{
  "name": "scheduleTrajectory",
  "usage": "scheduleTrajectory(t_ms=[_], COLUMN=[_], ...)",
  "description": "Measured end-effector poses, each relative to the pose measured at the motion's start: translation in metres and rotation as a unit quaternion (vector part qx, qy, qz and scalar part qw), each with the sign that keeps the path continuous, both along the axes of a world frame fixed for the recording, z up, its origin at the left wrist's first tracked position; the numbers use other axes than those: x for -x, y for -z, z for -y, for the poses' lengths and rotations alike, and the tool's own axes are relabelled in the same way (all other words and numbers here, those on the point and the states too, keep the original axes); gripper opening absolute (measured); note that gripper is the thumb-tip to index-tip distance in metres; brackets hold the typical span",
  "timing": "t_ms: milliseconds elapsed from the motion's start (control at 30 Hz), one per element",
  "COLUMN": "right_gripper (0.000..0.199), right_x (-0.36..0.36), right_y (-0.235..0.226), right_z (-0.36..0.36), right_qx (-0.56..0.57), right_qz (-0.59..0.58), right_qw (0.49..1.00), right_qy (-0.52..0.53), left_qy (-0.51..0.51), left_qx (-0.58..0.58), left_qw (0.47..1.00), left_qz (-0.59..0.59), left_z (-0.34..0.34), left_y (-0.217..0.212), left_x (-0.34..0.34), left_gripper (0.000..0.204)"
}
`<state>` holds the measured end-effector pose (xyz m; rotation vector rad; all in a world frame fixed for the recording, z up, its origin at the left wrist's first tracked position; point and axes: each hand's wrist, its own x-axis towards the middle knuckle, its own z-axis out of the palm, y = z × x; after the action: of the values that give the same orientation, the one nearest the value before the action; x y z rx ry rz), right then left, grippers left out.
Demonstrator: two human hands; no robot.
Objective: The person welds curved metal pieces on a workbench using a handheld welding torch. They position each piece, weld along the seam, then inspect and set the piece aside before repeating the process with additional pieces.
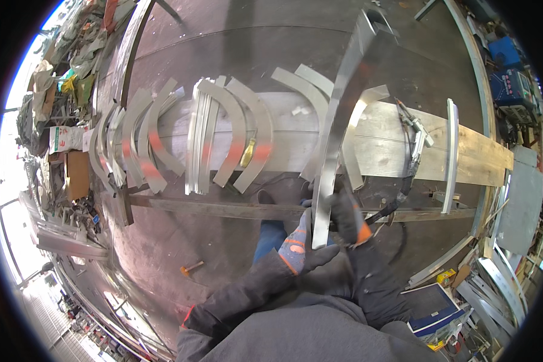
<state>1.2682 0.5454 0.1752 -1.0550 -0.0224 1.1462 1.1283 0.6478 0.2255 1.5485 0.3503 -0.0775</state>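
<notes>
- Curved metal strips [142, 142]: a row of arc-shaped pieces lying on the long wooden plank [482, 158], left of the hands.
- Hammer [191, 267]: on the metal floor, lower left of the hands.
- Left hand [303, 246]: gloved; fingers closed around the lower end of the long curved metal strip [338, 120].
- Long curved metal strip: held upright on edge, rising across the plank.
- Right hand [348, 217]: gloved; fingers pressed together against the strip's right face.
- Welding torch [415, 128]: resting on the plank, right of the strip.

Silver-grey metal strip [338, 139], dark grey gloves with orange patches on left hand [298, 247] and right hand [350, 220], pale wooden plank [470, 157], blue trousers [270, 238].
</notes>
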Motion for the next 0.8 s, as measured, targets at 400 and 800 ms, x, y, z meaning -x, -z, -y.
scheduleTrajectory(t_ms=[400,800], right_gripper=[0.028,0.031], right_x=[0.005,-0.011], right_y=[0.06,0.109], right_z=[0.135,0.168], right_qx=[0.321,0.374], right_qz=[0.124,0.147], right_qw=[0.917,0.903], right_qy=[0.2,0.151], left_qy=[0.265,0.408], left_qx=[-0.453,-0.592], left_qw=[0.851,0.694], left_qz=[0.009,-0.025], left_z=[0.026,-0.038], left_y=[0.179,0.265], left_x=[-0.142,-0.226], left_gripper=[0.028,0.063])
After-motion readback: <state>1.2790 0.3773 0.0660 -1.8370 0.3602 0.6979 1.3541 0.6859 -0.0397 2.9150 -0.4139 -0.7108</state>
